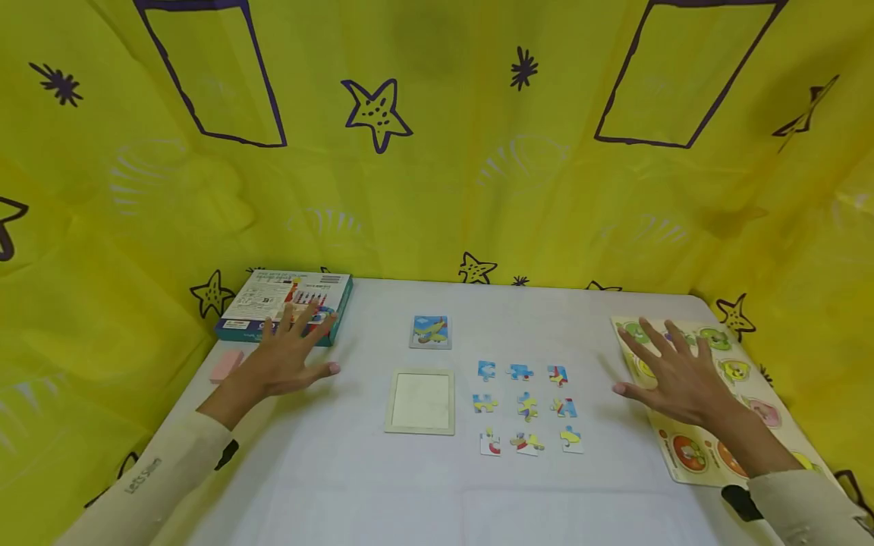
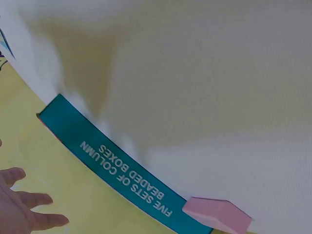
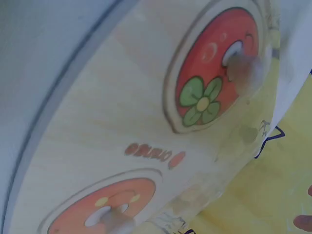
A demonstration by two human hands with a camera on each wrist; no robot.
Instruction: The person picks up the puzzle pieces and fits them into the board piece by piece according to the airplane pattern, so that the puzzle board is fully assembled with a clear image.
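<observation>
My left hand [image 1: 283, 360] is raised with fingers spread, near a teal-edged box [image 1: 273, 299] and a pink block [image 1: 227, 365]; it holds nothing. Over the fruit peg board [image 1: 690, 459] hovers my right hand [image 1: 679, 379], its fingers also spread and holding nothing. Between the hands lies a square wooden puzzle frame [image 1: 420, 433] with a bare inside. To its right, several jigsaw pieces [image 1: 527, 406] lie apart in rows. A small picture card with an airplane [image 1: 431, 332] sits behind the frame.
A white cloth covers the table [image 1: 341, 478]. Behind and at both sides hangs a yellow curtain [image 1: 437, 189] printed with stars. In the left wrist view, the box side [image 2: 122, 165] reads "five sets of column beaded boxes", with the pink block [image 2: 217, 212] beside it.
</observation>
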